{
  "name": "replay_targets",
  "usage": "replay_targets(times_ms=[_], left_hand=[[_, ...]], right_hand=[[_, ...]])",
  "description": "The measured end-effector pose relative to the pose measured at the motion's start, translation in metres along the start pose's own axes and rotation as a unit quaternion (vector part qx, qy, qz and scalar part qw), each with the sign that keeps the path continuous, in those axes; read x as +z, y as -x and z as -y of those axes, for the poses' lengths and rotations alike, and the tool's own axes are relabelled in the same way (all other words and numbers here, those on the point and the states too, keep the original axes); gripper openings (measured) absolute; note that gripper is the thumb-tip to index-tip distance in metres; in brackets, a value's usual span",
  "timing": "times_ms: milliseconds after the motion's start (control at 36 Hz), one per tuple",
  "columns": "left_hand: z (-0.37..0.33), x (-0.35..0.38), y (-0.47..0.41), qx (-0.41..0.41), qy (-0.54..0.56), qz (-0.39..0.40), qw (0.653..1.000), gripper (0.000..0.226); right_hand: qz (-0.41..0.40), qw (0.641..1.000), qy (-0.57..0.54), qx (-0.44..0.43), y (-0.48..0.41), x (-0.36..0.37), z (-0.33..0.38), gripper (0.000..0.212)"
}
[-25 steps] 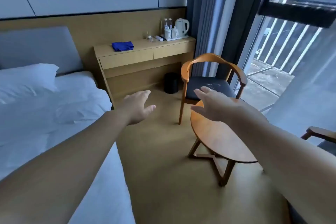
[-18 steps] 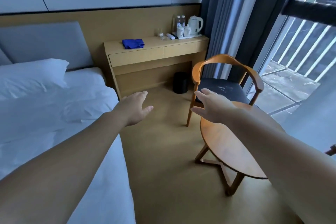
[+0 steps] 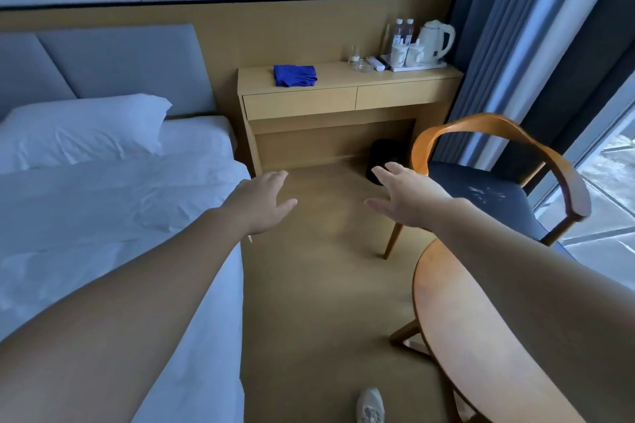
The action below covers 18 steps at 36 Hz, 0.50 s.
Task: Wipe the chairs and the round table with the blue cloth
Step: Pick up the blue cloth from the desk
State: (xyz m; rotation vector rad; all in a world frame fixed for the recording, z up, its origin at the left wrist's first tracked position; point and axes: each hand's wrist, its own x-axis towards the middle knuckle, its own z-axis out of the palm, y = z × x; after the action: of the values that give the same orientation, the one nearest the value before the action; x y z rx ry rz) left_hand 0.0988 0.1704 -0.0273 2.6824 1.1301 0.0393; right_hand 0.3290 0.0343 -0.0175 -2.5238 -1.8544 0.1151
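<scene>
I had both arms stretched forward over the tan floor, palms down. The left hand showed fingers spread and loose, pinching nothing; the right hand was the same — fingers fanned apart, nothing in them. The folded blue cloth lay well beyond the left fingers, on the pale wooden worktop with two drawers against the far wall. On that worktop, beyond the right fingers, stood a white kettle, white cups and two water bottles on a tray. Just to the right of the right fingers stood the curved-back wooden chair with a dark seat — pale specks marked its cushion. The round wooden table sat nearer me, under the right forearm. The white-sheeted bed lay left of the left fingers.
</scene>
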Motion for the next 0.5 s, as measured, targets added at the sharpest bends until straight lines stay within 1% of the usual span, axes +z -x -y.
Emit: replay_targets(times_ms=[306, 500], left_hand=[[-0.023, -0.006, -0.108, -0.057, 0.014, -0.019, 0.998, 0.064], [-0.020, -0.009, -0.149, -0.089, 0.009, -0.016, 0.996, 0.062]], right_hand=[[0.016, 0.999, 0.001, -0.046, -0.123, -0.012, -0.080, 0.074], [0.030, 0.997, -0.002, -0.069, -0.179, -0.011, -0.100, 0.071]])
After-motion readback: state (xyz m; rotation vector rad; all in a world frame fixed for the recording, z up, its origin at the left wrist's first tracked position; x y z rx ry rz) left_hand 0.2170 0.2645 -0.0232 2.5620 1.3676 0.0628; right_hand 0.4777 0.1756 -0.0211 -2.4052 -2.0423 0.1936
